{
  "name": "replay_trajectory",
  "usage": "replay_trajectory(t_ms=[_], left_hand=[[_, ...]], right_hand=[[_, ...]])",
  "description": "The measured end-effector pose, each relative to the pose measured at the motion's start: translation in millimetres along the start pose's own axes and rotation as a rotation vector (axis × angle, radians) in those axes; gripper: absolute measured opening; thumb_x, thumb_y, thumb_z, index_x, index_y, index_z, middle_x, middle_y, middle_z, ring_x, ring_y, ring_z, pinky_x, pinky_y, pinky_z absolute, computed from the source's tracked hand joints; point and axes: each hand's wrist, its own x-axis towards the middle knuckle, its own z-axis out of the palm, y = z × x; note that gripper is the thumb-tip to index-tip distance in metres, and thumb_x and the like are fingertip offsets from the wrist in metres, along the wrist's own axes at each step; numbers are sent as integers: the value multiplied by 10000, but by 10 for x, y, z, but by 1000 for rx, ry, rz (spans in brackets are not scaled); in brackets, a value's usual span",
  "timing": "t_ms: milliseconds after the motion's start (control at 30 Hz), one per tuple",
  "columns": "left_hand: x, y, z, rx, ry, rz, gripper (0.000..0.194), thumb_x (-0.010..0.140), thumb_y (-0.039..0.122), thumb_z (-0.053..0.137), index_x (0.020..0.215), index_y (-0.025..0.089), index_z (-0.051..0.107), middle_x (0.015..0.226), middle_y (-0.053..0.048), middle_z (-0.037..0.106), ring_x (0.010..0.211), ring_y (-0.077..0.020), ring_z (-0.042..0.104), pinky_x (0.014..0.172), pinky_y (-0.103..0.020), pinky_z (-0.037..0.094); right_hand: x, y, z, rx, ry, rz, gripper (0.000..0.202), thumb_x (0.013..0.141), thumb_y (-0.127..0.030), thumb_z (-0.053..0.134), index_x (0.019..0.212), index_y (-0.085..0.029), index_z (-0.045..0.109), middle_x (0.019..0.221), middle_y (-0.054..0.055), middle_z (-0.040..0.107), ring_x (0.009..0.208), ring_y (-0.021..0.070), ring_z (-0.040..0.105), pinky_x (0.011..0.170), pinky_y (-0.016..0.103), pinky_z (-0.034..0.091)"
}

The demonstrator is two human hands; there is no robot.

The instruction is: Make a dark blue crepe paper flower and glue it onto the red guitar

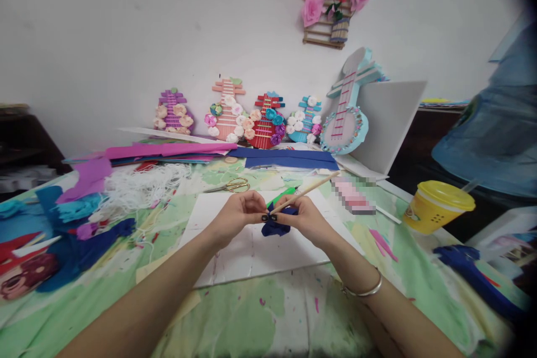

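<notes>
a yellow lidded tub (436, 210), contents hidden, stands near the right edge of the patterned tablecloth (243, 319), which runs on past the white board's (260, 257) near edge. above it, left hand (239, 215) and right hand (305, 218) pinch dark blue crepe paper (274, 229), the right also holding a wooden stick (312, 187).

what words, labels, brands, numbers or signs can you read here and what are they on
None can be read anywhere in the picture.
Yellow tub: a small printed mark on its side, too small and blurred to read.
Pink item on the table: pixelated, so any text on it is unreadable.
</notes>
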Motion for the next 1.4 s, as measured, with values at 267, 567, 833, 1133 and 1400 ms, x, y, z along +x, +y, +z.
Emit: replay_trajectory(t_ms=[267, 567, 833, 1133, 1400], left_hand=[[12, 19, 23, 99, 6, 51, 211, 592, 230, 772, 731, 117, 661, 703, -51, 683, 670, -164, 629, 664, -286, 482], [-6, 24, 39, 377, 81, 142, 87, 652, 174, 679, 726, 156, 721, 745, -49, 704, 723, -187, 633, 697, -281, 485], [1, 7, 38, 394, 75, 141, 48, 638, 180, 676, 669, 144, 666, 671, -31, 657, 661, -162, 600, 643, -265, 468], [4, -6, 23, 389, 55, 138, 75, 630, 194, 656, 677, 137, 664, 664, -33, 651, 657, -157, 574, 655, -271, 443], [-4, 4, 32, 361, 19, 76, 94, 590, 195, 657, 653, 130, 633, 578, -1, 575, 567, -120, 494, 578, -241, 387]], right_hand=[[3, -24, -27, -354, 118, -173, 45, 694, -198, 667, 686, -175, 629, 666, -1, 612, 633, 128, 521, 607, 269, 378], [-1, 3, -23, -306, 64, -206, 67, 738, -226, 648, 783, -176, 646, 742, 19, 642, 701, 147, 567, 652, 284, 425], [3, 16, -12, -340, 83, -191, 132, 751, -308, 643, 770, -177, 640, 738, 14, 641, 703, 142, 559, 648, 268, 426], [33, 57, -54, -199, 147, -175, 209, 768, -377, 621, 758, -168, 610, 681, 17, 619, 653, 137, 555, 598, 253, 412], [13, 9, -51, 13, 136, -133, 196, 682, -320, 708, 709, -165, 590, 628, -9, 584, 602, 119, 549, 561, 239, 397]])
